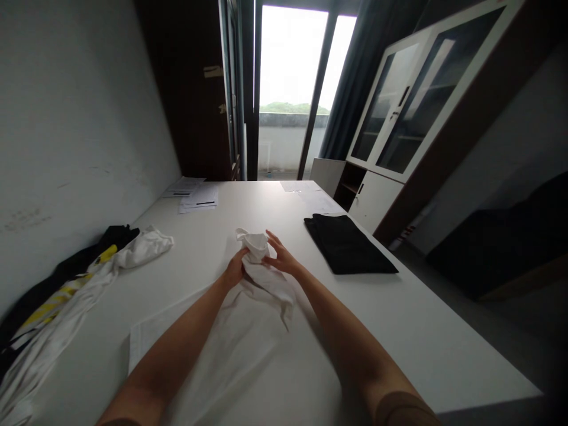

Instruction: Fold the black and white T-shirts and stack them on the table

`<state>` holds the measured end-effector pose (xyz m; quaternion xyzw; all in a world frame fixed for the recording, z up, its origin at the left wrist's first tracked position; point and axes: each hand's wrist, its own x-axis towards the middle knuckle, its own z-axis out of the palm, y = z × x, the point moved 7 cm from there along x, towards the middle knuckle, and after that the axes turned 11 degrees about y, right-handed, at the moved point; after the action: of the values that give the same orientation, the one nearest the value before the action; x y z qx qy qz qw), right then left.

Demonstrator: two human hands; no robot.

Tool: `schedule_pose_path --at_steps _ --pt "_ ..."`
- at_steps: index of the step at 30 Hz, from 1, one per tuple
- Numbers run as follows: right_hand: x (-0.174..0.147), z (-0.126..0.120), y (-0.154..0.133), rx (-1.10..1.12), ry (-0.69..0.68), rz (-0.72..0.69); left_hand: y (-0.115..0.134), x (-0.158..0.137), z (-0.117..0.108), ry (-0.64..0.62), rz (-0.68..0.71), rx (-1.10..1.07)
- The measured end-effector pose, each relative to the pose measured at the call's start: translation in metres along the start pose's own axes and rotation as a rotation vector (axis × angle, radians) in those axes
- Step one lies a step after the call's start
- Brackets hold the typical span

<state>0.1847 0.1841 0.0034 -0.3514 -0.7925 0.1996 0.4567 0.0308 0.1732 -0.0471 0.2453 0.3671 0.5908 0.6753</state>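
Note:
A white garment, apparently a shirt (248, 331), lies spread over the near part of the table, its far end bunched and raised. My left hand (235, 269) grips the left side of that bunch, with the thumb pressed on the cloth. On the other side, my right hand (281, 257) holds the bunch between the thumb and the fingers, which are curved around its edge. A loose fold hangs below the right wrist. The near end of the garment runs between my forearms and out of the frame.
Black folded cloth (350, 245) lies on the white table (444, 355) at right. Along the left wall lie heaped white, black and yellow clothes (89, 284). Papers (199, 198) lie at the far left, more sheets (310, 195) at the far right. A cabinet (377, 198) stands beyond the right edge.

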Motion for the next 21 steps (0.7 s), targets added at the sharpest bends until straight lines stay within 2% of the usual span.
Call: schedule_pose_path --at_steps 2,5,7,9,14,21 --pt "0.001 0.003 -0.003 0.023 0.0 -0.031 0.001 0.001 0.001 -0.011 -0.004 -0.015" --pt "0.003 -0.005 -0.004 -0.027 0.117 -0.007 0.002 0.001 0.001 -0.003 -0.003 -0.046" --pt "0.004 -0.014 -0.006 -0.103 0.202 0.024 0.004 0.0 0.0 0.028 -0.005 -0.065" --pt "0.004 -0.019 -0.011 -0.173 0.224 0.024 0.007 -0.001 -0.002 0.082 0.013 -0.074" --pt "0.005 -0.011 -0.025 -0.276 0.091 -0.021 0.019 -0.002 -0.006 0.161 0.072 -0.118" --pt "0.0 0.002 -0.022 -0.372 -0.131 0.16 0.041 0.004 -0.02 0.089 0.036 -0.144"
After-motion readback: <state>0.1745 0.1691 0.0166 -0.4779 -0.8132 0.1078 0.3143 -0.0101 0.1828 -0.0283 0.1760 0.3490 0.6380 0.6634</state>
